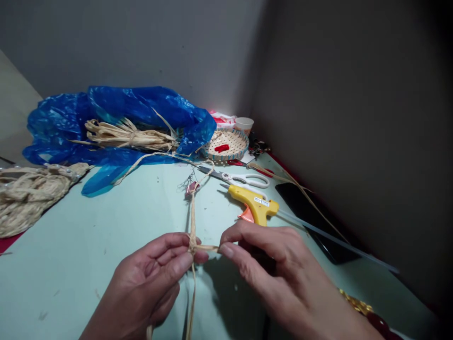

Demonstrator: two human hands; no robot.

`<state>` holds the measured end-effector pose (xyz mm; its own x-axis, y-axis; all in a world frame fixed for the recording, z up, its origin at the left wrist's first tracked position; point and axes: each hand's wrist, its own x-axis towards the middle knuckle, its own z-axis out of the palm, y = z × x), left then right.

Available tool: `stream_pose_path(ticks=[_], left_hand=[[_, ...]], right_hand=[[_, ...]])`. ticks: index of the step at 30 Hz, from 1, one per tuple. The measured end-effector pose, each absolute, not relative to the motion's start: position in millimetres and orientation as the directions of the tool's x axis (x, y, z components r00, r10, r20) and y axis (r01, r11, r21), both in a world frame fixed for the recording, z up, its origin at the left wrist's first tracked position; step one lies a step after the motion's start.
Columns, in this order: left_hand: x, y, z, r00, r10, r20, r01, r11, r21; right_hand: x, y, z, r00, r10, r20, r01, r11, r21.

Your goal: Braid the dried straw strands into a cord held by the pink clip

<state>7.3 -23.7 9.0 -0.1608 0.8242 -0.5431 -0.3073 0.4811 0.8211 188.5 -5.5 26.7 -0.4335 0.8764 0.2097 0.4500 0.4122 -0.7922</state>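
A thin plaited raffia braid (193, 218) runs up the middle of the view toward a small pinkish clip (192, 189) on the table. My left hand (152, 278) pinches the braid's near end between thumb and fingers. From that spot a flat strand (207, 248) stretches sideways to my right hand (272, 274), whose thumb and index finger are closed on its end. Another loose strand (193, 297) hangs down below my left hand toward the bottom edge.
Behind lie a blue plastic bag (148, 104) with a raffia bundle (130, 134), a round woven basket (244, 144), a cup (244, 124), scissors (247, 179), a yellow glue gun (256, 203) and a black phone (311, 219). Woven raffia (35, 198) lies left on the pale table (46, 278).
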Motion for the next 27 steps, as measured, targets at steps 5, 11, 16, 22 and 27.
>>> stream_pose_path(ticks=[5, 11, 16, 22, 27], left_hand=[[7.0, -22.8, 8.5, -0.183, 0.807, -0.562, -0.301, 0.498, 0.813], [4.6, -24.1, 3.8, -0.198, 0.795, -0.573, -0.244, 0.526, 0.815], [4.1, -22.3, 6.9, -0.13, 0.819, -0.558, -0.203, 0.529, 0.824], [3.6, -23.1, 8.0, -0.088, 0.818, -0.569, -0.21, 0.543, 0.813], [-0.1, -23.2, 4.2, -0.008, 0.834, -0.551, -0.246, 0.533, 0.81]], right_hand=[[187.3, -4.7, 23.6, -0.498, 0.846, 0.188, 0.466, 0.444, -0.765], [182.4, -4.2, 17.3, -0.463, 0.864, 0.195, 0.532, 0.447, -0.719], [175.7, -2.6, 21.5, -0.508, 0.859, 0.06, 0.548, 0.376, -0.747], [174.5, -3.2, 25.8, -0.524, 0.851, 0.043, 0.513, 0.356, -0.781], [176.4, -1.6, 24.1, -0.52, 0.852, 0.065, 0.421, 0.321, -0.848]])
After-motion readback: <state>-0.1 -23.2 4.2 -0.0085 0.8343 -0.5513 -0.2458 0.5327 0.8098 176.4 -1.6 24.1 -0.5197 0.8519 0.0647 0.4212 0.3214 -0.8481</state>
